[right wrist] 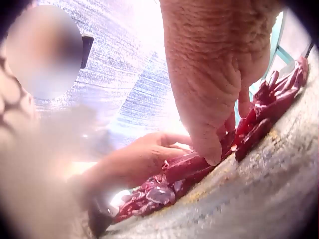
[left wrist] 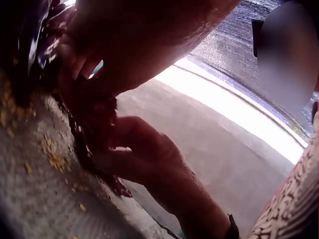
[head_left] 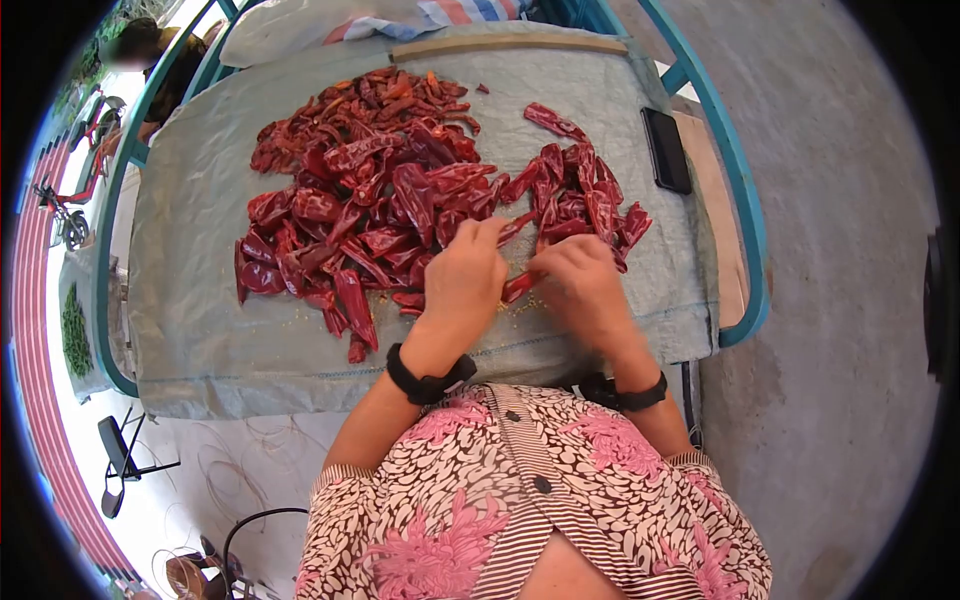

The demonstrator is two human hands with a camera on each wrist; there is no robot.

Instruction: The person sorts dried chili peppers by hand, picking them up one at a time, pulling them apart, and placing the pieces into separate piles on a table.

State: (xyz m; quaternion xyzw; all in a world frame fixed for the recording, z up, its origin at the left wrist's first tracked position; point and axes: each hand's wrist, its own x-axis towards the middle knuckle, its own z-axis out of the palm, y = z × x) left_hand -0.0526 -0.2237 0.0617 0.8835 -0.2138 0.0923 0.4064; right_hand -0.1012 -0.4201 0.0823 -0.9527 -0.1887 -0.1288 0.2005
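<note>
Dried red chili peppers lie in a large heap (head_left: 370, 210) on a grey-green woven sheet (head_left: 200, 350). To its right is a smaller pile of chilies (head_left: 575, 195). At the gap between the piles, my left hand (head_left: 465, 280) pinches a chili pepper (head_left: 515, 229) at its fingertips. Close beside it, my right hand (head_left: 582, 290) is slightly blurred and pinches another red chili pepper (head_left: 519, 287). The right wrist view shows the right thumb against a chili pepper (right wrist: 187, 168), with the left hand (right wrist: 137, 162) just behind. In the left wrist view the fingers are dark.
Yellow seeds (left wrist: 55, 157) are scattered on the sheet. A black phone (head_left: 666, 150) lies at the right edge. Teal metal rails (head_left: 735, 220) flank the surface, and a wooden strip (head_left: 510, 45) lies along its far side. Smaller, shrivelled chilies (head_left: 370, 100) lie behind the heap.
</note>
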